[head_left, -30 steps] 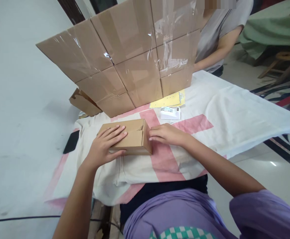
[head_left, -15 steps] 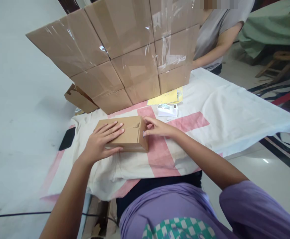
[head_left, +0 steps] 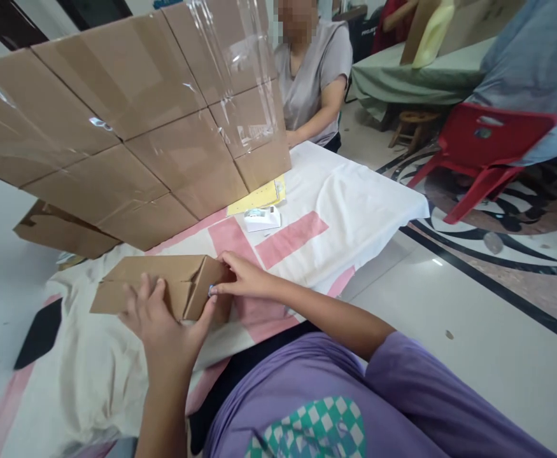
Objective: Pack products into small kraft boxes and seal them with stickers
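The left hand (head_left: 163,324) lies spread across the top of a cardboard box (head_left: 176,270) by the near edge of a cloth-covered tabletop (head_left: 354,191); the right hand (head_left: 240,277), close by, touches the box's right end, its grip unclear. Beyond, a white tape dispenser (head_left: 262,221) sits before a yellow sheet (head_left: 254,199) and a tall cardboard panel (head_left: 173,133), a person in gray (head_left: 307,76) beside it.

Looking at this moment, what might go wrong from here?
The small cardboard box might crease under the left grip, which rests on its top; a gap shows there, toward the right grip. The tall cardboard screen stands behind, so a hard push on the box might topple it.
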Motion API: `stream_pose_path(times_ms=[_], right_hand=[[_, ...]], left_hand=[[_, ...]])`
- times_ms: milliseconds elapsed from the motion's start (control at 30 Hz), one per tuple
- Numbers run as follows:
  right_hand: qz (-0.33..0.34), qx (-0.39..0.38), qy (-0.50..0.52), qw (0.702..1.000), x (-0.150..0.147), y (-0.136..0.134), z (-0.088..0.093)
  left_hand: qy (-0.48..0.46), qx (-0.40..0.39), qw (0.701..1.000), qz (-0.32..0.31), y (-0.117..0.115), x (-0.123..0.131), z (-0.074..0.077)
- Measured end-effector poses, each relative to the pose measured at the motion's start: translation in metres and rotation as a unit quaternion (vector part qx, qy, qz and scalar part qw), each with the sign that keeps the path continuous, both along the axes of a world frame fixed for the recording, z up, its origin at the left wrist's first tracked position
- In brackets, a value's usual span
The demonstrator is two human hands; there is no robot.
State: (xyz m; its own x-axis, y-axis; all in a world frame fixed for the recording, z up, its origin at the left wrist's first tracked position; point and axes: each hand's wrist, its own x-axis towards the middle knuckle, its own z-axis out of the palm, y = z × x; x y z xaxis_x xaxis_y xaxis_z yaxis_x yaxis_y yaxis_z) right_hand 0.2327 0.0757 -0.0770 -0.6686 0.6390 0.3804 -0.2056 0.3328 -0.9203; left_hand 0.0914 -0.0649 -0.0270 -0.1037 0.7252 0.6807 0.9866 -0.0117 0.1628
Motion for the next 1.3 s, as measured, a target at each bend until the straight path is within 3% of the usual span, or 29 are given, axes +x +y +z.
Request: stream_pose_path(times_ms=[100,200,433,767,900,1033,1133,1200,1300], right_hand=[[-0.062,0.027,-0.011,0.998,0.0,-0.012,-0.005],[-0.105,0.046,-0.007,0.993,-0.003,-0.017,-0.011],[-0.098,0.039,-0.002,0.994,-0.002,-0.019,-0.009],[-0.171,0.093,0.028,0.981,-0.006,-0.032,-0.012],[-0.217,0.087,0.044,0.971,0.014,-0.029,0.001],[-0.324,0.129,0.072,0.934,0.068,-0.004,0.035],[-0.43,0.158,0.06,0.887,0.123,0.03,0.062],[-0.501,0.177,0.01,0.847,0.162,0.063,0.07],[-0.562,0.206,-0.076,0.797,0.214,0.126,0.064]], left_hand=[[-0.022,0.016,0.999,-0.046,0.0,-0.002,-0.001],[-0.042,0.011,0.998,-0.052,0.0,-0.005,-0.002],[-0.046,0.012,0.998,-0.052,-0.002,-0.004,-0.006],[-0.039,0.003,0.995,-0.087,-0.003,-0.017,-0.007],[-0.003,0.022,0.988,-0.155,0.016,-0.008,0.009],[0.0,0.047,0.97,-0.238,0.069,0.038,0.054],[0.012,0.056,0.936,-0.348,0.141,0.087,0.082],[-0.003,0.055,0.905,-0.422,0.203,0.12,0.084],[-0.044,0.021,0.87,-0.49,0.298,0.162,0.059]])
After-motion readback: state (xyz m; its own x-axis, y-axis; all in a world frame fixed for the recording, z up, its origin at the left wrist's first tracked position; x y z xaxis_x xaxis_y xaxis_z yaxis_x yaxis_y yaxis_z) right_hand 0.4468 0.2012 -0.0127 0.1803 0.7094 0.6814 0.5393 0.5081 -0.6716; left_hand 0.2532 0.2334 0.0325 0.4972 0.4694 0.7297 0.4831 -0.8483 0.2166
